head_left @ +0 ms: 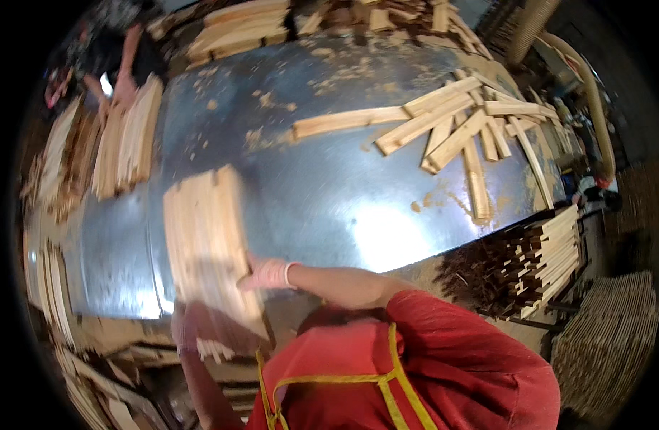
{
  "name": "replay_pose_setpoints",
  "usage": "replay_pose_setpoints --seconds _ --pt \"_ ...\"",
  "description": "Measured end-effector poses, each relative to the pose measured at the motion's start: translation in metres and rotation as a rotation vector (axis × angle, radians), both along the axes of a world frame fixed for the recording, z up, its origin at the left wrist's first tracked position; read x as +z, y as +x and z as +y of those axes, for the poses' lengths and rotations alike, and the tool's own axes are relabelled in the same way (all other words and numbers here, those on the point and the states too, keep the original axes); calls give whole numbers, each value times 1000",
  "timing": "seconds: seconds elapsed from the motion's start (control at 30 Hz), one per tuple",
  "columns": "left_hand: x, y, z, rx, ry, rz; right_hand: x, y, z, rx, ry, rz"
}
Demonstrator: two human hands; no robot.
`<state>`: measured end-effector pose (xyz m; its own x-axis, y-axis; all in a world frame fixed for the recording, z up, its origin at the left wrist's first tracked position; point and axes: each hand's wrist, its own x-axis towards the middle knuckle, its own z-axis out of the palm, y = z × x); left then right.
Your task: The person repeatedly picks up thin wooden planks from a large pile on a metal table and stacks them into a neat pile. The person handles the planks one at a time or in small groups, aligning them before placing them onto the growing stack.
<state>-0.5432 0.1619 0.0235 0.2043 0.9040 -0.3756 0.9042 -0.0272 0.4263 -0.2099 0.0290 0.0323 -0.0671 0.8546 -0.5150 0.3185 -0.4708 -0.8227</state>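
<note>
A stack of pale wooden boards [207, 236] lies over the near edge of the metal table [308, 208], its lower end blurred and toward my body. On its right side, my right hand [268, 274], in a light glove with a reddish cuff, grips the boards, thumb toward the top. By the lower left corner of the stack is my left hand [186, 326], smeared by motion; it seems to touch the wood, but its fingers cannot be made out.
Loose wooden strips [451, 122] lie criss-cross on the table's right side, amid sawdust and chips. At the far left, another person's hands [118, 100] rest on upright board stacks [129, 143]. A bundle of strips [544, 258] stands right of the table; a ribbed hose [595, 107] hangs beyond.
</note>
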Motion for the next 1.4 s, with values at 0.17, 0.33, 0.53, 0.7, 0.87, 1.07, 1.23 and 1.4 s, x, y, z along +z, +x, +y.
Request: replay_pose_setpoints --seconds 0.17,0.33,0.53,0.7,0.87,1.07,1.23,1.4 --pt "-2 66 -2 -68 519 103 -15 136 -47 -307 452 77" --pt "-5 268 -41 -599 719 -107 -40 385 -190 -1254 236 -487" --pt "0 565 -83 -941 640 -331 -56 609 -336 -1848 248 -551" --pt "-5 770 -114 -1088 583 -312 -52 693 -335 -1939 198 -234" --pt "-22 864 -158 -1061 377 -56 -52 701 -271 -1933 435 -100" --pt "-9 826 -196 -860 41 -64 -37 652 -241 -1593 40 -871" --pt "4 747 -165 -439 -1033 -785 -26 601 -236 -1631 293 147" --pt "11 611 -145 -110 -978 -1005 -4 533 -214 -1495 499 274"
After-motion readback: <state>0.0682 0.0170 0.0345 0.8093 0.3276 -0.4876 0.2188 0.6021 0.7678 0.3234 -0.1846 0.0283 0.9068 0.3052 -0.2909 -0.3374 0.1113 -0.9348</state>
